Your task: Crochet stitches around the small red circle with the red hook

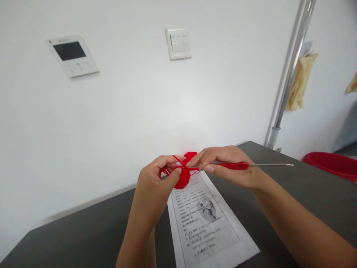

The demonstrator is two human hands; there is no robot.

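Note:
My left hand (158,175) is closed, pinching a small round red crochet piece (184,175) with red yarn looped over its fingers. My right hand (225,163) is closed on a crochet hook (240,165) with a red handle; its metal shaft sticks out to the right, and its working tip meets the red piece between my two hands. Both hands hover above a printed sheet of paper (206,219) with text and a grey picture.
The paper lies on a dark grey table (83,234) against a white wall. A red basin (331,163) sits at the far right. A metal pole (290,70) with hanging yellowish gloves (299,82) stands behind the table. A light switch (178,42) and an intercom panel (72,56) are on the wall.

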